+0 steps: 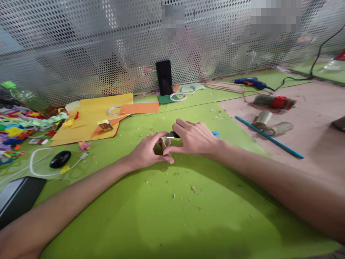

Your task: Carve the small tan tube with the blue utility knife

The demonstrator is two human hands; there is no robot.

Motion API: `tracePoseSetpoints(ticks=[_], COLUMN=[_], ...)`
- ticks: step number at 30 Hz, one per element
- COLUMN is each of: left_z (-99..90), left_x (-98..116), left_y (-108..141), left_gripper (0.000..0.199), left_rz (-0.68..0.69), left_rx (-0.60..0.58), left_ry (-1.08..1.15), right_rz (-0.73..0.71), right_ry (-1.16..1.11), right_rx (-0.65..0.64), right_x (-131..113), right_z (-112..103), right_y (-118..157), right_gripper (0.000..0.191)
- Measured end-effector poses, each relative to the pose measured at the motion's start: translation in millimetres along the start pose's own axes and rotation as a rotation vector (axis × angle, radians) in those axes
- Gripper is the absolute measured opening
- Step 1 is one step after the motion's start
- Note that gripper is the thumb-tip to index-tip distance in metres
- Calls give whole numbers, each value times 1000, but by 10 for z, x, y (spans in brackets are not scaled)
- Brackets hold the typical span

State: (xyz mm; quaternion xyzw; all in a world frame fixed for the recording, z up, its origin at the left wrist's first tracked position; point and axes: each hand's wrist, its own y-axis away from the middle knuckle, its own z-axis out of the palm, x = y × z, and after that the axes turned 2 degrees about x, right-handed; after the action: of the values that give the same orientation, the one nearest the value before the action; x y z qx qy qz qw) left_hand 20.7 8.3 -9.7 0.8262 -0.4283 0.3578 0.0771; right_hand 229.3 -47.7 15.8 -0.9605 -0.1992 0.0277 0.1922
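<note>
My left hand (148, 153) curves its fingers and thumb around a short, hollow, pale brown tube piece (163, 144), which looks like bamboo. My right hand (192, 138) is closed over a utility knife (172, 135). The blade points left, close to the tube's upper rim, and a blue end of the handle shows beyond the hand. The right thumb reaches to the tube's near side; whether the blade touches it I cannot tell. Small pale shavings (193, 189) lie scattered on the green table sheet (129, 223) around both hands.
A phone (164, 77) leans against the perforated metal screen. Tape rolls (178, 97) and yellow paper (94, 104) lie before it. To the right are two short tubes (279, 128), a teal pencil (269, 137) and a blue glue gun (250, 83). A black mouse (60, 159) sits left.
</note>
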Motion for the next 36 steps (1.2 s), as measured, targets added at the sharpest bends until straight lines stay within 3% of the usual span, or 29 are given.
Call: tracePoseSetpoints(ticks=[5,9,13,25,36], left_z=[-23,-46,-44,-26,-25], left_x=[17,75,91,14,13], left_y=[39,61,56,54,44], left_gripper=[76,65,70,75,77], left_rz=[87,143,137,111,94], left_rx=[-12,-59,-52,-27,-23], left_ry=[-149,-88,2,-51,-55], right_rz=[-25,-22,4,-28,33], right_ry=[20,36,55,83,45], right_rx=[-3,3,27,-11,-56], right_x=[-1,4,2,-4,-14], right_z=[40,41,36,25,53], right_y=[-16,-9,0,3,18], right_gripper=[78,79,80,78,76])
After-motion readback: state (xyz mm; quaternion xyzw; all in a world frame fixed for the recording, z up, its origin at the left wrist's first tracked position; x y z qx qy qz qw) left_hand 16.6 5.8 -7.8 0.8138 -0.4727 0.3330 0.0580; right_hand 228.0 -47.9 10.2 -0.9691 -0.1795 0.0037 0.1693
